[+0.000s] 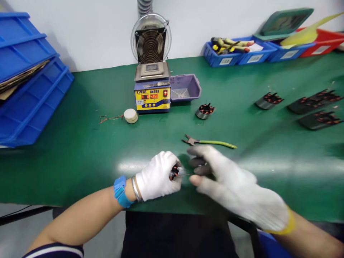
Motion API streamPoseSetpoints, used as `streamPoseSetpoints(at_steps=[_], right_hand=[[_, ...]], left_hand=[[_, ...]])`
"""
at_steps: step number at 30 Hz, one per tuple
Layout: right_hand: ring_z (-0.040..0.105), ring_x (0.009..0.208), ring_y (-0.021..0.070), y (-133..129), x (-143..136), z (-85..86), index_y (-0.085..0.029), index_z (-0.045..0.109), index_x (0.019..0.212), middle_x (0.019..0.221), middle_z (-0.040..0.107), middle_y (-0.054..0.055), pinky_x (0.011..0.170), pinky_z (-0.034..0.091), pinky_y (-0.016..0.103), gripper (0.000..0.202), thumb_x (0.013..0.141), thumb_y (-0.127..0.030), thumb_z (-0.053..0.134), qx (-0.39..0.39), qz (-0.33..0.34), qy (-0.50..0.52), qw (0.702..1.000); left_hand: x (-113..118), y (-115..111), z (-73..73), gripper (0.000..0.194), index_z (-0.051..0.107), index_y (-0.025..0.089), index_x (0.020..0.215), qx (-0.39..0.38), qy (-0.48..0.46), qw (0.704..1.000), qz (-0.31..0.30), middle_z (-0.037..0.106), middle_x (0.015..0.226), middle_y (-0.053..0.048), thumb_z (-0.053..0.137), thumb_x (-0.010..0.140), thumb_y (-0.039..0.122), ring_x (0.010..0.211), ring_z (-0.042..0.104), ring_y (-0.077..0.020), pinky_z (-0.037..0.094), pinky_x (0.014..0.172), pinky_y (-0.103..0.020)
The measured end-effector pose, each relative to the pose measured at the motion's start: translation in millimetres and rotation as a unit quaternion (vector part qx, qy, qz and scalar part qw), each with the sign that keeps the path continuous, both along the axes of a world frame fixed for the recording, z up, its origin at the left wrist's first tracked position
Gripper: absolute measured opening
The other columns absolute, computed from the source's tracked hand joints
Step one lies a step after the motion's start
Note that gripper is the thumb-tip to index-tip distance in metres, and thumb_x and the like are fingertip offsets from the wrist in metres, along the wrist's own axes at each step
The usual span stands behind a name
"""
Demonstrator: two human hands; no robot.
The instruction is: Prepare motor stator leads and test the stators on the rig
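My left hand (159, 175), in a white glove with a blue wrist strap, is wrapped round a small motor stator (175, 172) with copper windings and black parts. Its far side is hidden by the fingers. A thin wire sticks out from the stator toward my right hand (215, 172). That hand wears a white glove with a bare thumb tip and dark fingertips; thumb and fingers are apart and slightly blurred. Just beyond it, cutting pliers (212, 142) with green handles lie on the green tabletop (88, 168). Another stator (205, 111) stands farther back.
At the back stands a solder pot (152, 96) with a lit display and a fan (151, 46) behind it. Beside it are a purple bin (192, 87) and a round white pad (130, 115). Blue crates (29, 89) rise at left; several stators (319, 120) stand at right.
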State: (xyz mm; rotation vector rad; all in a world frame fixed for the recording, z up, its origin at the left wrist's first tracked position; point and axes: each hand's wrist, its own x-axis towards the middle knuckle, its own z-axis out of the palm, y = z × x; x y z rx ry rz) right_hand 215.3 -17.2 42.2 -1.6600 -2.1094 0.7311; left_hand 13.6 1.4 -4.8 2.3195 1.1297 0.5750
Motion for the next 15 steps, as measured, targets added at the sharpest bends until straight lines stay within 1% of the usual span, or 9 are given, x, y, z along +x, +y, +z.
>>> streamPoseSetpoints(at_steps=[1,2,3,4,6,9,12,15], right_hand=[[0.068,0.072,0.0216,-1,-6,-3.5,-0.021,0.061,0.115,0.089,0.071,0.007,0.062,0.053,0.031,0.038,0.084,-0.043,0.057,-0.018,0.019,-0.007,1.0],[0.067,0.071,0.0204,-1,-11,-7.8,-0.022,0.063,0.105,0.085,0.07,0.006,0.062,0.051,0.03,0.029,0.087,-0.042,0.053,-0.049,0.033,-0.005,0.998],[0.065,0.069,0.0187,-1,-15,-12.4,-0.021,0.063,0.093,0.079,0.068,0.004,0.061,0.049,0.029,0.025,0.09,-0.04,0.047,-0.072,0.046,-0.005,0.996],[0.062,0.067,0.0172,0,-18,-16.7,-0.021,0.061,0.082,0.074,0.066,0.003,0.059,0.046,0.027,0.027,0.092,-0.038,0.043,-0.09,0.056,-0.002,0.994],[0.055,0.06,0.0144,2,-19,-23.3,-0.02,0.054,0.071,0.065,0.06,0.001,0.054,0.04,0.025,0.03,0.091,-0.038,0.041,-0.123,0.051,0.016,0.991],[0.046,0.054,0.0115,3,-16,-26.0,-0.019,0.049,0.068,0.059,0.053,-0.001,0.049,0.033,0.022,0.031,0.088,-0.043,0.046,-0.179,0.013,0.067,0.981],[0.043,0.051,0.0103,2,-13,-24.9,-0.019,0.049,0.068,0.056,0.052,-0.002,0.049,0.032,0.022,0.03,0.085,-0.044,0.05,-0.241,-0.02,0.11,0.964],[0.042,0.05,0.0092,0,-11,-27.0,-0.019,0.049,0.068,0.055,0.052,-0.002,0.049,0.031,0.022,0.032,0.085,-0.046,0.051,-0.259,-0.026,0.161,0.952]], left_hand=[[0,0,-0.4,0.016,0.051,0.02,0.088,0.003,0.003,1.0,0.004,0.059,0.09,-0.007,0.054,0.073,0.025,0.082,0.055,-0.0215,0.049,0.072,-0.035],[0,-1,-0.6,0.015,0.051,0.02,0.088,0.005,0.004,1.0,0.01,0.059,0.089,-0.007,0.053,0.074,0.026,0.081,0.055,-0.0217,0.049,0.072,-0.036],[0,-1,-0.6,0.014,0.051,0.02,0.087,0.007,0.002,1.0,0.016,0.059,0.089,-0.007,0.053,0.076,0.027,0.081,0.055,-0.0217,0.049,0.072,-0.036],[0,-1,-0.4,0.013,0.051,0.02,0.087,0.009,-0.002,1.0,0.022,0.059,0.088,-0.007,0.052,0.077,0.027,0.081,0.055,-0.0216,0.049,0.072,-0.036],[0,-1,0.5,0.012,0.053,0.02,0.087,0.01,-0.016,0.999,0.026,0.06,0.087,-0.007,0.053,0.077,0.026,0.079,0.056,-0.0212,0.049,0.071,-0.035],[0,0,1.5,0.017,0.055,0.02,0.089,0.01,-0.031,0.999,0.019,0.061,0.086,-0.006,0.056,0.073,0.026,0.079,0.057,-0.0211,0.048,0.07,-0.034],[-1,0,-0.2,0.014,0.055,0.02,0.084,0.023,-0.034,0.999,0.009,0.061,0.083,-0.005,0.056,0.071,0.025,0.077,0.056,-0.0203,0.047,0.068,-0.032],[1,0,-5.1,0.01,0.055,0.02,0.081,0.04,-0.048,0.998,-0.002,0.061,0.082,-0.005,0.054,0.071,0.022,0.076,0.056,-0.0193,0.048,0.07,-0.032]])
